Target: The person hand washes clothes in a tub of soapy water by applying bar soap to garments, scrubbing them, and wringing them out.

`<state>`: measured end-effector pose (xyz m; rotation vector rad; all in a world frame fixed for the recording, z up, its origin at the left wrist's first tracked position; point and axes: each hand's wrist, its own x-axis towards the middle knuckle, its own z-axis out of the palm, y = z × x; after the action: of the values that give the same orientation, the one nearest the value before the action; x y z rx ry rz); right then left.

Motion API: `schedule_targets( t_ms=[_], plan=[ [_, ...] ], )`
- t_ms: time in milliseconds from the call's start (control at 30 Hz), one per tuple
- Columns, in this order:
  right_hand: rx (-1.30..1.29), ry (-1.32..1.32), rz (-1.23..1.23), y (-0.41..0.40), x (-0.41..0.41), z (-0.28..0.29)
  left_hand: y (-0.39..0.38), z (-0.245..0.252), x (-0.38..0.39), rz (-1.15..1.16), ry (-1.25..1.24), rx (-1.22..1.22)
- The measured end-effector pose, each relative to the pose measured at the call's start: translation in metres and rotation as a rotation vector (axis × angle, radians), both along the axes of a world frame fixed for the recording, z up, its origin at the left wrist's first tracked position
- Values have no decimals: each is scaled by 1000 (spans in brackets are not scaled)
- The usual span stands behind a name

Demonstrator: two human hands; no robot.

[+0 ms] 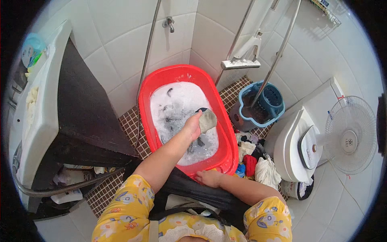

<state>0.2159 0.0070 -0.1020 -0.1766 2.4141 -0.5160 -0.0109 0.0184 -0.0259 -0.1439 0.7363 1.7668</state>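
My left hand (193, 125) grips a damp grey-white cloth piece (208, 121) with a dark edge, perhaps a sock, above the water. Below it is a red plastic tub (225, 127) of sudsy water (187, 93). Dark fabric (199, 142), partly checked, shows through the foam. At the tub's near edge rests my right hand (210, 178), fingers bent and pointing left. Something yellow (234, 175) peeks out beside that hand; most of it is hidden, and I cannot tell whether the fingers hold it.
Right of the tub lies a heap of clothes (267, 172) on brown mosaic tiles. Behind it stand a blue mop bucket (261, 122) and mop handles (279, 51). A toilet (284, 145) and a fan (349, 140) are at right. A dark-sided washbasin cabinet (81, 99) juts in from the left.
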Motion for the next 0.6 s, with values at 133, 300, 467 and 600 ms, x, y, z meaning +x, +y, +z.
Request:
schedule_targets(
  t_ms=[133, 300, 467, 600],
  plan=[
    [24, -68, 161, -3, 0, 4, -1, 0, -1, -22, -39, 13],
    [173, -43, 244, -1, 7, 8, -1, 4, 3, -40, -39, 22],
    [184, -81, 162, -4, 15, 4, 2, 5, 6, -26, 3, -2],
    [188, -62, 138, 0, 15, -4, 4, -1, 4, -12, 38, -16]
  ],
)
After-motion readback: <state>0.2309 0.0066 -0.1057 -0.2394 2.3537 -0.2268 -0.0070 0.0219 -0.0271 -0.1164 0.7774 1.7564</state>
